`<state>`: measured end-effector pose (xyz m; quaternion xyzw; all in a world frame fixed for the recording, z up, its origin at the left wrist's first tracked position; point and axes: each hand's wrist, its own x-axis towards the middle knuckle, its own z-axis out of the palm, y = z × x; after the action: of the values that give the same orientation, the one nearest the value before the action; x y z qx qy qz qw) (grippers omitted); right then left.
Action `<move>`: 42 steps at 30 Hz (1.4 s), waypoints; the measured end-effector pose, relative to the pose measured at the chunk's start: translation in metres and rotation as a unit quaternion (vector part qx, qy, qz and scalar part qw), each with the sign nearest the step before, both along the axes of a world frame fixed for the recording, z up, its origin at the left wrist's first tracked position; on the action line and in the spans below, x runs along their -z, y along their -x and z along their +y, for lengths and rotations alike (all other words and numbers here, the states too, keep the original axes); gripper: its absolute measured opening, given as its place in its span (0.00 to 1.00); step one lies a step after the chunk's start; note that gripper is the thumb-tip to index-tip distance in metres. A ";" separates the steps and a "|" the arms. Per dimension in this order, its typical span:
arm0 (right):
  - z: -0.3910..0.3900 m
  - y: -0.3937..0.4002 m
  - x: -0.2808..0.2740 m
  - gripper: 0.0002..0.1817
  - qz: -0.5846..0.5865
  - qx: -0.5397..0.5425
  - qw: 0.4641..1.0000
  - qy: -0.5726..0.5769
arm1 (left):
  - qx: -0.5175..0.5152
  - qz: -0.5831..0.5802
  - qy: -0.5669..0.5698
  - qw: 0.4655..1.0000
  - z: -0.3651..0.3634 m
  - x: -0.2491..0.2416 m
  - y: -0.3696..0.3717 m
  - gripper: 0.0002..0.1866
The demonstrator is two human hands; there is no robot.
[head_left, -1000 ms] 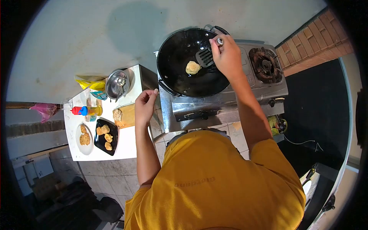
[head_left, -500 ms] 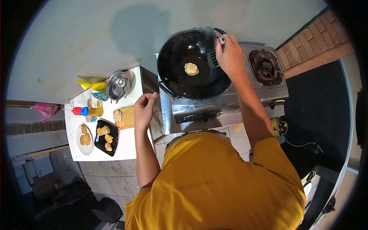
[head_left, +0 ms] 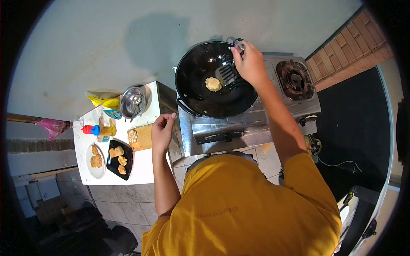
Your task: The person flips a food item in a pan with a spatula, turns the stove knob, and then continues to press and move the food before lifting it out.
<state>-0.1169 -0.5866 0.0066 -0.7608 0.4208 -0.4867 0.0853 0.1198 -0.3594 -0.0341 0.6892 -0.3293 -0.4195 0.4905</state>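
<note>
My right hand (head_left: 251,64) is wrapped around the handle of a slotted spatula (head_left: 227,74). Its dark blade is down in a black wok (head_left: 198,106), right at the edge of a pale, lightly browned piece of food (head_left: 213,84). That single round piece lies near the middle of the wok, where the surface shines with oil. My left hand (head_left: 162,133) hovers between the white table and the stove, fingers curled in with the thumb alongside, and nothing shows in it.
The wok sits on a steel gas stove (head_left: 252,128) with a bare burner (head_left: 294,80) at right. On the white table (head_left: 143,170) are a black plate (head_left: 113,167) and a white plate (head_left: 99,174) of browned pieces, a cutting board (head_left: 145,137), a metal bowl (head_left: 128,113) and a squeeze bottle (head_left: 106,131).
The spatula has come down and left, its blade now flat beside the food piece. My right hand has turned slightly with it. The whole view has shifted a little; my left hand stays much the same.
</note>
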 end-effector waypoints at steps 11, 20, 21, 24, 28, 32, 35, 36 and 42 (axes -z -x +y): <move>0.006 0.007 -0.013 0.12 0.047 0.008 0.998 -0.032 | 0.018 -0.002 0.015 1.000 0.000 0.003 0.002 0.10; -0.002 0.006 -0.003 0.11 0.063 0.004 0.998 0.006 | 0.023 0.002 0.007 1.000 -0.003 0.004 0.003 0.10; -0.001 0.005 -0.004 0.11 0.076 -0.015 0.997 0.004 | 0.022 0.001 0.005 1.000 -0.003 0.002 0.004 0.10; 0.002 0.002 -0.009 0.11 -0.011 -0.016 0.999 -0.027 | 0.019 -0.006 0.000 1.000 -0.005 0.001 0.004 0.10; 0.003 0.003 -0.006 0.10 0.067 0.006 0.998 -0.006 | 0.024 -0.009 0.004 1.000 -0.004 0.002 0.003 0.11; 0.001 0.003 -0.005 0.10 0.018 -0.010 1.000 -0.011 | 0.022 -0.007 0.003 1.000 -0.007 0.002 0.003 0.11; -0.001 0.005 -0.001 0.10 0.031 -0.008 0.999 0.000 | 0.028 -0.008 0.012 1.000 -0.007 0.002 0.005 0.11; -0.001 0.005 -0.002 0.10 0.055 -0.020 0.998 -0.007 | 0.030 -0.009 0.012 0.999 -0.007 0.002 0.004 0.11; -0.002 0.006 -0.001 0.10 0.034 -0.005 0.999 0.009 | 0.023 -0.006 0.007 1.000 -0.008 0.003 0.004 0.10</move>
<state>-0.1227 -0.5887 0.0077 -0.7799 0.4149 -0.4639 0.0662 0.1160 -0.3673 -0.0368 0.6805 -0.3512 -0.4241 0.4835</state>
